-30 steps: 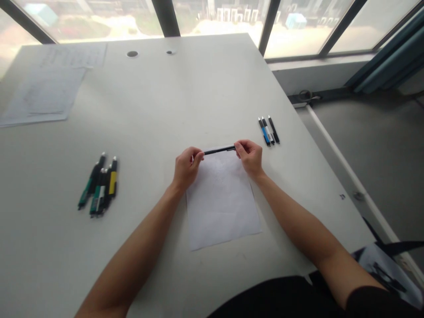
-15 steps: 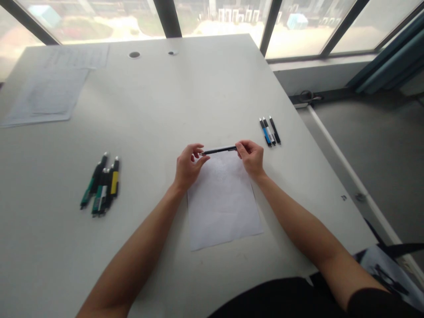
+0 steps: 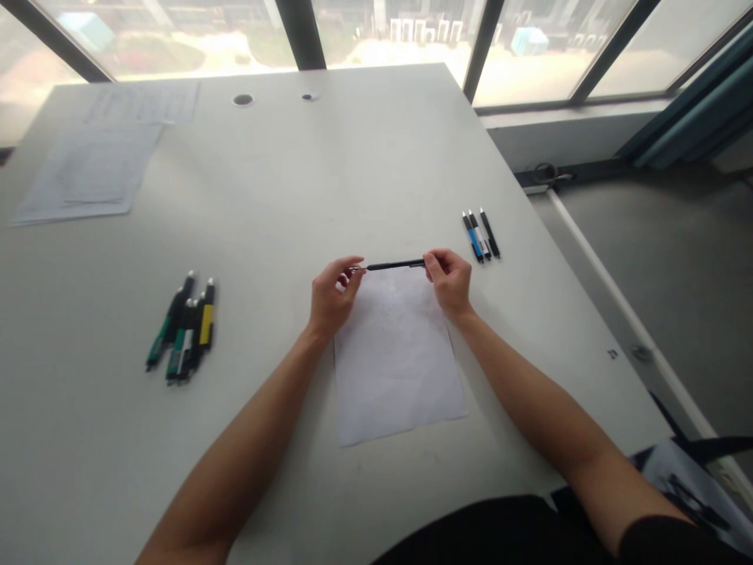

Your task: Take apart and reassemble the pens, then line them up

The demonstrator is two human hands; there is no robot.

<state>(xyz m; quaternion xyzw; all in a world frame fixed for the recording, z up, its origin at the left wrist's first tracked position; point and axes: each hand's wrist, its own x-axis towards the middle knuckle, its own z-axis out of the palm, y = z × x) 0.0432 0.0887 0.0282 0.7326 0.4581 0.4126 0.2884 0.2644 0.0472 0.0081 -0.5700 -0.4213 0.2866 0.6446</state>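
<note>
Right hand (image 3: 452,281): fingers (image 3: 432,260) pinched on the right end of a black pen (image 3: 393,265); knuckles up, hand curled, wrist low over the sheet's far right corner; forearm runs back and to the right toward the body.

Left hand (image 3: 330,297): thumb and forefinger closed on the pen's left tip, which shows as a thin pale point; remaining fingers loosely bent; palm faces right; forearm runs back and to the left, bare to the elbow.

Pen held level between the two hands, lengthwise left to right, raised just above the far edge of a white sheet of paper (image 3: 398,361); whether it touches the paper cannot be told.

Sheet lies flat on the white bench (image 3: 329,173), slightly skewed, directly before the person; both wrists sit at its far corners.

Right of the right hand, near but apart: three pens (image 3: 481,234) laid side by side, parallel, tips pointing away; one blue, one white-banded, one black.

Left of the left hand, well apart: a cluster of pens (image 3: 183,328) lying close together, green, black and one with a yellow barrel; some overlap.

Far left corner of bench: printed papers (image 3: 94,169), overlapping, text too small to read; two round holes (image 3: 242,100) in the bench top near the far edge; windows beyond; grey floor to the right of the bench.
</note>
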